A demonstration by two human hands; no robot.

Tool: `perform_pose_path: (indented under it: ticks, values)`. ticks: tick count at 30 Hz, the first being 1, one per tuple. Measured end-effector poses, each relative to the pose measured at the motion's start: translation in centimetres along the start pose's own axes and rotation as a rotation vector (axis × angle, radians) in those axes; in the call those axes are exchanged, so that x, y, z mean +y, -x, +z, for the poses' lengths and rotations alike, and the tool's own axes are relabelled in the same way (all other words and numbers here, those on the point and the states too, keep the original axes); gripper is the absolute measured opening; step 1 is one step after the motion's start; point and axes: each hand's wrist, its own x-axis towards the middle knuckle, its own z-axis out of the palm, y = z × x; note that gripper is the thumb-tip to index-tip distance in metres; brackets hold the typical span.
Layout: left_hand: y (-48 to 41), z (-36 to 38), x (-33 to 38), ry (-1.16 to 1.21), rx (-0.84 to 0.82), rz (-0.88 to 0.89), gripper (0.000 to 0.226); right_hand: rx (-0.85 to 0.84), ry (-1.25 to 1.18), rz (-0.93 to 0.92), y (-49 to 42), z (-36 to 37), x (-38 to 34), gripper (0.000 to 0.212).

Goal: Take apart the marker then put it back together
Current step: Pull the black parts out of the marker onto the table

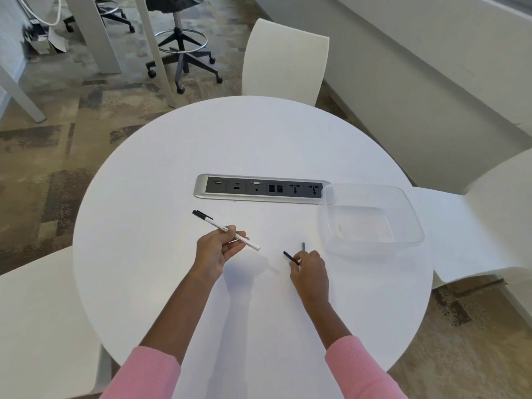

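My left hand holds the white marker barrel above the round white table. The barrel slants from upper left to lower right; its black cap is on the far end and the near end is bare. My right hand pinches a thin black rod just over the table. A second short dark piece stands out beyond the fingers; I cannot tell whether it is held or lying on the table.
A grey socket strip is set into the table's middle. An empty clear plastic tub sits at the right. White chairs stand around the table at the far side, right and left.
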Motion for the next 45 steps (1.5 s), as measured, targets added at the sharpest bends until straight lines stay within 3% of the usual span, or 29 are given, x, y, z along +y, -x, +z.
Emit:
perform_pose_path:
  ticks: [14, 17, 21, 26, 31, 37, 41, 45]
  values:
    - [0.1, 0.9, 0.0, -0.123, -0.062, 0.007, 0.009, -0.017, -0.074, 0.029, -0.6, 0.2, 0.3, 0.016]
    - [0.2, 1.4, 0.0, -0.286, -0.083, 0.003, 0.011, -0.037, -0.254, 0.056, -0.9, -0.4, -0.9, 0.011]
    - [0.4, 2.0, -0.3, -0.572, -0.174, 0.024, 0.015, -0.238, -0.588, 0.13, -1.2, -1.7, -3.1, 0.027]
    - [0.6, 2.2, -0.8, -0.843, -0.272, 0.067, 0.011, -0.32, -0.741, 0.089, -1.1, -2.2, -4.5, 0.024]
    - [0.3, 1.9, -1.3, -0.958, -0.247, 0.183, 0.016, -0.231, -0.757, 0.025, -1.0, -2.0, -4.6, 0.01]
    - [-0.7, -0.6, -2.9, -1.273, 0.091, 0.505, 0.041, -0.028, -0.613, -0.075, -0.5, -1.7, -4.2, 0.009]
    - [-1.6, -3.0, -4.6, -1.652, 0.158, 0.525, 0.054, 0.008, -0.425, -0.188, -0.1, -1.4, -3.9, 0.013]
    - [-2.0, -4.2, -5.9, -1.813, 0.154, 0.5, 0.059, -0.039, -0.299, -0.234, 0.2, -0.9, -3.6, 0.015]
